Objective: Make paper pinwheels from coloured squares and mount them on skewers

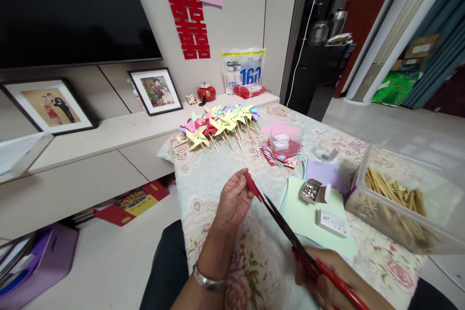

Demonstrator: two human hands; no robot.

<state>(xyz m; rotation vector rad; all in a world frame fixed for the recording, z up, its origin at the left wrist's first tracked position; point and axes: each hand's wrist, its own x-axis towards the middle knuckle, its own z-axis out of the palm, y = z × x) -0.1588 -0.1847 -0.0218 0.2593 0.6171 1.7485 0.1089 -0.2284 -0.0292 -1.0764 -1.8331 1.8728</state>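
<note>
Pinched between the thumb and fingers of my left hand (pixel 234 198) is a piece of red paper (pixel 252 184), folded or seen nearly edge-on. My right hand (pixel 332 276) grips a pair of scissors (pixel 286 227) with red handles and dark blades. The blades are slightly apart, and their tips meet the lower end of the paper. Light green paper sheets (pixel 294 208) lie beyond the scissors, bearing an opened small box of metal pins (pixel 311 192) and a closed white box (pixel 332 223). Finished paper pinwheels (pixel 221 126) on sticks are heaped at the table's far end.
A clear plastic bin of wooden sticks (pixel 395 191) stands at the table's right. A round clear container (pixel 290 140) with small white boxes rests on patterned paper. Behind the table runs a white cabinet (pixel 145 131) with framed photos. A purple bin (pixel 54 261) sits low at left.
</note>
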